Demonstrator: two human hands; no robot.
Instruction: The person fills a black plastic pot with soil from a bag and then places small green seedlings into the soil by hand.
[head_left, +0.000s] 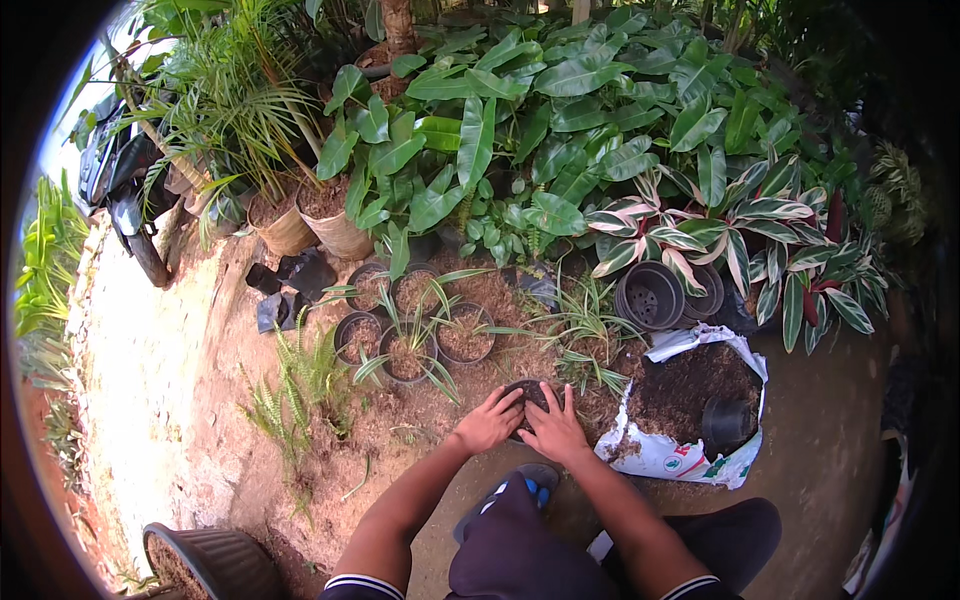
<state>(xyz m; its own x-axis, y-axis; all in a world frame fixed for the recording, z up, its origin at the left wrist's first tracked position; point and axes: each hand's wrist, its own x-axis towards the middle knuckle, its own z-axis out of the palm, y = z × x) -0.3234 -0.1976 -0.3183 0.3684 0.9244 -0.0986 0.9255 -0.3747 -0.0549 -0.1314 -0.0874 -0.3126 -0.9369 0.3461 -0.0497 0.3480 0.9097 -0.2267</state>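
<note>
A round black plastic pot (531, 387) filled with dark soil stands on the ground before me, between my two hands. My left hand (489, 424) lies over the pot's left side, fingertips on the soil and rim. On the opposite side, my right hand (561, 431) has its fingers spread, some on the soil and others reaching past the rim. Neither hand seems to grip anything, and both partly hide the pot. To the right lies a torn white sack (675, 463) with dark potting mix (686, 390) inside. A small black pot (727, 424) rests tipped on that mix.
Several filled black pots, one holding a spider plant (409, 341), stand ahead left. Loose spider plants (589, 319) and a fern (292, 397) lie nearby. Empty black pots (649, 295) sit by the foliage. A large ribbed planter (232, 562) is at lower left; a motorcycle (124, 172) stands far left.
</note>
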